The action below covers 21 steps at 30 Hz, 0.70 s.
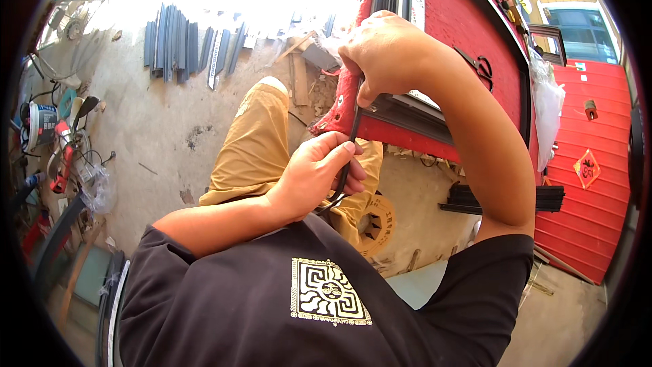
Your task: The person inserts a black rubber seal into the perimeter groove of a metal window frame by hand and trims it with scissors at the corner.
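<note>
A thin black flexible strip (356,119), probably rubber, runs between my two hands at the corner of a red-covered table (451,10). My left hand (320,166) is closed around its lower part, in front of my body, and the strip curls below the fingers. Higher up, my right hand (390,54) pinches the strip's upper part over the table's edge, beside a dark framed piece (401,114) lying there. My right hand and forearm hide part of that piece. Black-handled scissors (483,71) rest on the red cover, right of my right forearm.
Dark profile lengths (173,44) lie on the floor at the far left. More black profiles (502,198) are right of my knees. A round tan disc (377,226) sits by my leg. Tools and a white bucket (42,126) crowd the left side. Red corrugated sheeting (587,163) stands right.
</note>
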{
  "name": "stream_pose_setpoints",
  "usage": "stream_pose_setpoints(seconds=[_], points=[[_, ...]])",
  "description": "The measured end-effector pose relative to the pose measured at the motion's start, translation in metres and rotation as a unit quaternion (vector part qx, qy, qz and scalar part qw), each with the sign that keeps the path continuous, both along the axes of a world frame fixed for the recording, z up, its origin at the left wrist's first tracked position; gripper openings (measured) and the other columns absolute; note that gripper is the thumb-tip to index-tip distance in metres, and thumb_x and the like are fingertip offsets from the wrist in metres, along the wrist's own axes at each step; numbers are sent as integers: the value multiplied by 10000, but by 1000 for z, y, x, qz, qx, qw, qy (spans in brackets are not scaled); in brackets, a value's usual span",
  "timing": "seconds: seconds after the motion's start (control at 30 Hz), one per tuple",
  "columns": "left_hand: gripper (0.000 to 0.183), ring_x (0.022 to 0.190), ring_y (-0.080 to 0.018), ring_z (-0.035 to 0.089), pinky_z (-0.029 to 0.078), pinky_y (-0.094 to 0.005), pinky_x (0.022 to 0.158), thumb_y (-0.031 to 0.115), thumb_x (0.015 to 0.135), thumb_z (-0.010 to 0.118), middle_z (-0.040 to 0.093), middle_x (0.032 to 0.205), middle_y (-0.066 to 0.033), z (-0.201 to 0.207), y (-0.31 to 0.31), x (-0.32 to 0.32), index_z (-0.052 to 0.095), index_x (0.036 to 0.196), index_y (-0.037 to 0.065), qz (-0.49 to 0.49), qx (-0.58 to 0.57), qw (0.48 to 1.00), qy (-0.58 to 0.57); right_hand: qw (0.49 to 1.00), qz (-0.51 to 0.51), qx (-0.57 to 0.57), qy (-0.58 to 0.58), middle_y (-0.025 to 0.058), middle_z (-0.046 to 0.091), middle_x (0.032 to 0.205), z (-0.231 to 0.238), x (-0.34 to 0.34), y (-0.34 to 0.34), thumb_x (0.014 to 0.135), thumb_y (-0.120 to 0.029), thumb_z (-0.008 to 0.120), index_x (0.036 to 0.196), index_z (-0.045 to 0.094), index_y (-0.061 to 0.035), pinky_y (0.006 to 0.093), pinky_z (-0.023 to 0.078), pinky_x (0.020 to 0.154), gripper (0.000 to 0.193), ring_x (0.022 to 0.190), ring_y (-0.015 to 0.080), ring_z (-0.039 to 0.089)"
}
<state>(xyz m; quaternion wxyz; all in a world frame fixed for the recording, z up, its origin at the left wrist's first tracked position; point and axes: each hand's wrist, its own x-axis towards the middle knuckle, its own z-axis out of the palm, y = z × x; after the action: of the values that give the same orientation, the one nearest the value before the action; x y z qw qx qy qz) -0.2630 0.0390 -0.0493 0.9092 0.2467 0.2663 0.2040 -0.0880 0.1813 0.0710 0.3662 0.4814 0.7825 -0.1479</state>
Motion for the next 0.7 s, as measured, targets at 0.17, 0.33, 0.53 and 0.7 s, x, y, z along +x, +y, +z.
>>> stream_pose_setpoints(seconds=[0.17,0.33,0.53,0.7], points=[[238,819,-183,744,630,-314,777,224,1170,512,720,919,-80,-1,0,-3,617,1220,17,13,-3,1000,12,937,-170,191,240,104,683,853,43,46,-4,883,-265,867,1136,727,-38,379,513,779,367,841,221,643],[253,821,-187,744,623,-310,779,237,1174,497,721,928,-85,7,-1,0,612,1232,19,8,16,999,28,886,-213,403,87,129,777,1066,42,199,-17,1005,-384,762,1220,724,-32,412,564,860,414,945,267,732],[269,823,-183,743,616,-303,778,255,1181,463,722,935,-95,8,-5,1,592,1247,28,8,29,998,55,865,-319,381,65,255,710,1356,-43,340,-76,967,-151,673,1397,662,13,460,504,1118,460,1313,398,659],[257,823,-189,743,619,-312,779,252,1180,459,724,939,-98,9,-6,0,582,1257,39,16,21,997,67,835,-309,433,141,266,657,1436,-79,382,-95,951,-115,616,1460,608,7,461,463,1165,524,1380,411,601]])
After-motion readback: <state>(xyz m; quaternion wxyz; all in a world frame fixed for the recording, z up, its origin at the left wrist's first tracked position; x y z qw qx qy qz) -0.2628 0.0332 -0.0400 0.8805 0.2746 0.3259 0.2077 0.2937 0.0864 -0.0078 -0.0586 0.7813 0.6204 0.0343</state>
